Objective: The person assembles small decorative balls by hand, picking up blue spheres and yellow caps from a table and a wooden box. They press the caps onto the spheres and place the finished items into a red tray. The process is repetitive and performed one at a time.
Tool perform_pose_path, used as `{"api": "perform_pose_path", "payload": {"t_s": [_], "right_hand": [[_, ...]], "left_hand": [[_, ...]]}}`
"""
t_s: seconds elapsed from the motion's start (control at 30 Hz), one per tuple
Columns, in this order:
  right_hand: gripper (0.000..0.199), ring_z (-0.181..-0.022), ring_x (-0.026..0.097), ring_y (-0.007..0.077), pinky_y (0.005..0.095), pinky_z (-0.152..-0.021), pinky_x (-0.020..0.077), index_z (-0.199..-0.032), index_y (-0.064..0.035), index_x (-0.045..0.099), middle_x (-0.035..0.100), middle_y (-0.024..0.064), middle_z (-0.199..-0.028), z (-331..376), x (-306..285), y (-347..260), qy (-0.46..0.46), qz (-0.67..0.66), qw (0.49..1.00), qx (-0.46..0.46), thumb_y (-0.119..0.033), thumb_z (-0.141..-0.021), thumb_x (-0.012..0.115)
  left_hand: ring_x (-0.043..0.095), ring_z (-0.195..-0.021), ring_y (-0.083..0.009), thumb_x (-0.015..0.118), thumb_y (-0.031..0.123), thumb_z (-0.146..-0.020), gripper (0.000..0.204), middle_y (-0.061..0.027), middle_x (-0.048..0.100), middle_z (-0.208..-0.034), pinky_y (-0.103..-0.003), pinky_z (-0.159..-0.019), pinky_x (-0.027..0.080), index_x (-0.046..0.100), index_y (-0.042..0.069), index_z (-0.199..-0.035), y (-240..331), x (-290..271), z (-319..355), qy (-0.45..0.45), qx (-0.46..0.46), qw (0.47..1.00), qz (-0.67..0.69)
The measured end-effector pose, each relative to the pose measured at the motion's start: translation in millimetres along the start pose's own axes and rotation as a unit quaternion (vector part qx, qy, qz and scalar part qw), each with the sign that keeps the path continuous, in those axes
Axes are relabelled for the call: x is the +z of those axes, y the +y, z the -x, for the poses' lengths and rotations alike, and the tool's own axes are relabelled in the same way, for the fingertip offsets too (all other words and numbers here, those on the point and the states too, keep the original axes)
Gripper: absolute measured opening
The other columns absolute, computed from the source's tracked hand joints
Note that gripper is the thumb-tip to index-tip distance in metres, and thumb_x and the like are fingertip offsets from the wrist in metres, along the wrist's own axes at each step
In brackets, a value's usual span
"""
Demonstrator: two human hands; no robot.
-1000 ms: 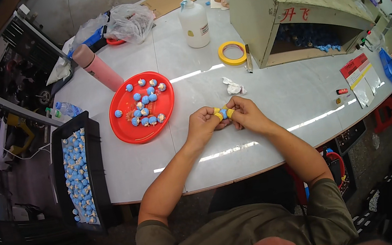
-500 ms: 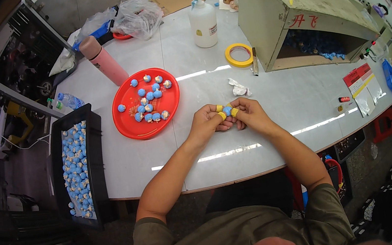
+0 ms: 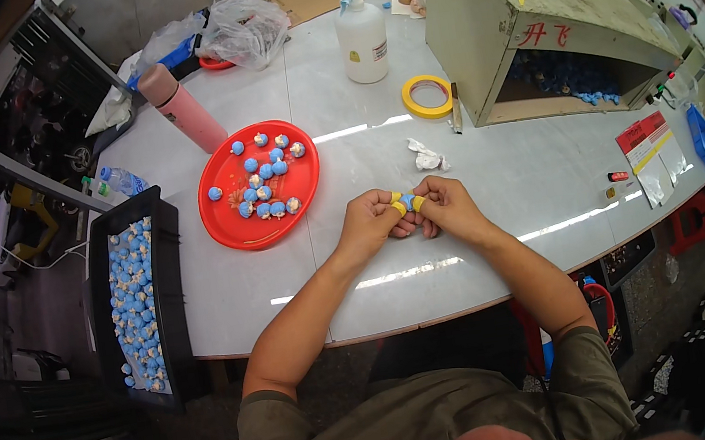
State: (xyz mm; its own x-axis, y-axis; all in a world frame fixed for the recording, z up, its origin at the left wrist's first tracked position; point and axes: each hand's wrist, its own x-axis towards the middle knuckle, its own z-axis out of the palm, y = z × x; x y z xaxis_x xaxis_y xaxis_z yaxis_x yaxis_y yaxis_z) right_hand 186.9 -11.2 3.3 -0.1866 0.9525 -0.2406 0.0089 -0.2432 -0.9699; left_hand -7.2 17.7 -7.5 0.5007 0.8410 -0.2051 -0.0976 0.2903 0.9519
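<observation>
Over the front middle of the table, my left hand (image 3: 372, 220) and my right hand (image 3: 449, 205) meet fingertip to fingertip. Between them they pinch a small blue ball (image 3: 408, 201), mostly covered by the fingers. Yellow tape wraps the thumb and forefinger tips of both hands. To the left is a round red tray (image 3: 224, 228) carrying several blue balls (image 3: 263, 210), most with a cream-coloured top. Further left, a long black bin (image 3: 169, 289) holds many more such blue balls (image 3: 137, 311).
A pink bottle (image 3: 189, 117) stands behind the tray. Farther back are a white plastic bottle (image 3: 362, 45), a yellow tape roll (image 3: 427, 97) and a marker (image 3: 456, 108). Crumpled tissue (image 3: 427, 156) lies just beyond my hands. A grey-green metal box (image 3: 480, 70) with blue pieces inside stands at right.
My fingers have shifted slightly around the blue ball, and less of it shows. The whole view has moved a little; the tray and its balls keep their arrangement.
</observation>
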Motion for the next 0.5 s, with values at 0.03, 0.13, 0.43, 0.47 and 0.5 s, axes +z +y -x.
{"api": "perform_pose_path", "payload": {"t_s": [0.03,0.13,0.43,0.47,0.5], "right_hand": [[0.02,-0.056,0.06,0.0109,0.0236,-0.047,0.0472,-0.108,0.0055,0.058,0.063,0.0082,-0.078,0.5,0.5,-0.2,0.004,-0.004,1.0,0.001,-0.006,-0.092,0.056],[0.02,-0.057,0.061,0.0114,0.0239,-0.049,0.0492,-0.108,0.0063,0.058,0.064,0.0087,-0.078,-0.5,1.2,0.4,0.005,-0.002,1.0,-0.006,-0.006,-0.092,0.056],[0.021,-0.059,0.063,0.0115,0.0226,-0.052,0.0517,-0.107,0.0068,0.058,0.065,0.0088,-0.078,-2.5,-0.4,0.3,0.003,0.009,1.0,-0.017,-0.011,-0.095,0.061],[0.022,-0.059,0.063,0.0111,0.0218,-0.051,0.0515,-0.107,0.0064,0.058,0.065,0.0085,-0.077,-2.6,-0.5,1.0,0.003,0.009,1.0,-0.019,-0.013,-0.097,0.062],[0.022,-0.059,0.063,0.0116,0.0227,-0.052,0.0517,-0.108,0.007,0.058,0.065,0.0091,-0.078,-2.7,-0.3,1.0,0.004,0.008,1.0,-0.019,-0.011,-0.095,0.06]], "left_hand": [[0.07,-0.073,-0.0157,0.056,0.008,-0.095,0.022,-0.0158,0.071,-0.094,-0.026,-0.068,0.059,0.059,-0.007,-0.111,1.1,0.6,-0.4,0.002,-0.003,1.0,0.001],[0.07,-0.073,-0.0158,0.056,0.008,-0.095,0.022,-0.0149,0.071,-0.093,-0.026,-0.068,0.059,0.059,-0.006,-0.111,0.5,-1.9,-2.1,0.006,-0.017,1.0,0.012],[0.071,-0.076,-0.0159,0.056,0.007,-0.094,0.023,-0.0145,0.071,-0.094,-0.026,-0.07,0.059,0.059,-0.006,-0.113,1.3,-5.3,-2.2,-0.007,-0.02,0.999,0.034],[0.071,-0.076,-0.0159,0.056,0.006,-0.094,0.024,-0.0146,0.071,-0.095,-0.026,-0.07,0.059,0.059,-0.006,-0.113,1.8,-4.9,-1.9,-0.008,-0.017,0.999,0.031],[0.071,-0.076,-0.0159,0.056,0.006,-0.094,0.024,-0.0147,0.071,-0.095,-0.026,-0.07,0.059,0.059,-0.007,-0.114,0.9,-5.0,-2.5,-0.004,-0.016,1.0,0.027]]}}
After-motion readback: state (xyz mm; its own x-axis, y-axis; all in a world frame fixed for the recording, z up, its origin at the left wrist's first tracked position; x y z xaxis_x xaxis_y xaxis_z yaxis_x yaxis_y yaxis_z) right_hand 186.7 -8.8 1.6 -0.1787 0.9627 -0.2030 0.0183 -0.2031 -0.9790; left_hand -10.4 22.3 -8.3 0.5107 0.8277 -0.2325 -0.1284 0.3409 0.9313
